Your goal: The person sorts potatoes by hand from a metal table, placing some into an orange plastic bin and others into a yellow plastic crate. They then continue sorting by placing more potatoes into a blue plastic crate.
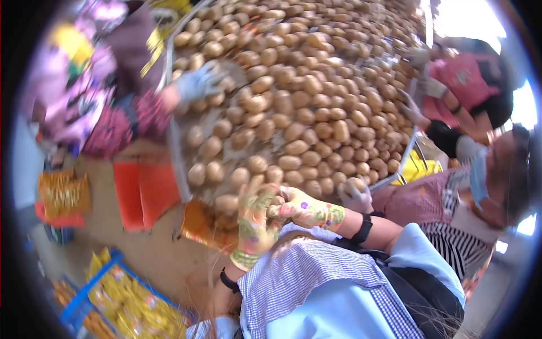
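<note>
Both of my hands wear thin patterned gloves and meet at the near edge of a table heaped with brown oval potatoes (296, 131). My left hand (257, 220) is blurred, its fingers curled up beside the right. My right hand (307, 208) reaches across from the right with its fingers closed at the same spot. A small brown piece, apparently a potato (276, 208), shows between the two hands, mostly hidden by the gloves. Loose potatoes lie just beyond my fingers.
The table has a pale raised rim (176, 147). Across on the left, a co-worker's blue-gloved hand (197, 85) reaches over the potatoes; other gloved co-workers stand at the right. An orange-red box (145, 195) and a blue-framed crate of yellow packets (127, 294) stand at lower left.
</note>
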`<move>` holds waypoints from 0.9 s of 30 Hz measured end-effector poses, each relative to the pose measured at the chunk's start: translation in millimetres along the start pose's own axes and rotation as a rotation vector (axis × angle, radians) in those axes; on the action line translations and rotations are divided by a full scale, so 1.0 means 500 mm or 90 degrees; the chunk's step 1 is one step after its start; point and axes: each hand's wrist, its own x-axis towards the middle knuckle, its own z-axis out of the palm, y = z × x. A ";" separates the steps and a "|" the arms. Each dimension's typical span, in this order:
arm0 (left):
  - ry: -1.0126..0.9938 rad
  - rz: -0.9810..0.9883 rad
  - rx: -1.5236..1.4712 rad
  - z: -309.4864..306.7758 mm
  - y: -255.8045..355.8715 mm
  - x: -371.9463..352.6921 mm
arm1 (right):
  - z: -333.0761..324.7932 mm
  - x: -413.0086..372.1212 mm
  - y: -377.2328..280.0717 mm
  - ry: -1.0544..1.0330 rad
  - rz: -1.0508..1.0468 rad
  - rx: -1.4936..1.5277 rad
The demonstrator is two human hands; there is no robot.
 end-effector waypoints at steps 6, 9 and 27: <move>-0.011 -0.053 0.025 0.096 -0.052 0.002 | -0.073 -0.169 -0.043 0.275 -0.120 -0.140; -0.107 0.012 0.210 0.155 -0.097 -0.012 | -0.077 -0.287 -0.023 0.267 -0.142 -0.094; -0.420 0.433 0.689 0.098 -0.183 0.375 | -0.355 -1.019 0.624 1.085 0.055 -0.375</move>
